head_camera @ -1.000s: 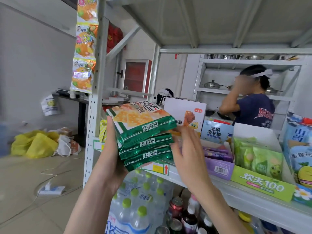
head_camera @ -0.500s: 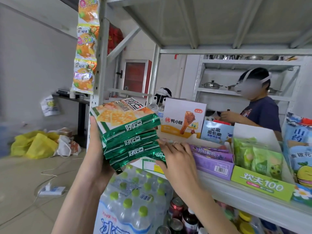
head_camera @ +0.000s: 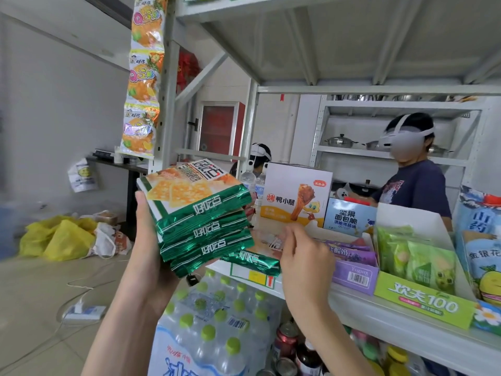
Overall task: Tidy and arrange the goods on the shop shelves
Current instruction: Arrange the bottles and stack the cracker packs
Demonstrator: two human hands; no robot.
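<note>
My left hand (head_camera: 146,240) grips a stack of three green cracker packs (head_camera: 200,213) from the left side and holds it tilted in the air, just off the left end of the white shelf (head_camera: 393,329). A fourth green cracker pack (head_camera: 252,257) lies flat on the shelf's left corner, partly under the stack. My right hand (head_camera: 306,261) is at that pack's right edge, with thumb above and fingertips curled onto it.
On the shelf, to the right of my hand, stand a purple yoghurt box (head_camera: 352,275), a green display box (head_camera: 423,302), a duck-leg carton (head_camera: 295,196) and a blue box (head_camera: 347,218). Bottled water (head_camera: 211,321) sits below. A person (head_camera: 417,185) stands behind the shelf. A power strip (head_camera: 84,312) lies on the floor.
One pack has left the bottom of the stack and now lies on the shelf corner under my right hand. My left hand still holds the stack, now three packs.
</note>
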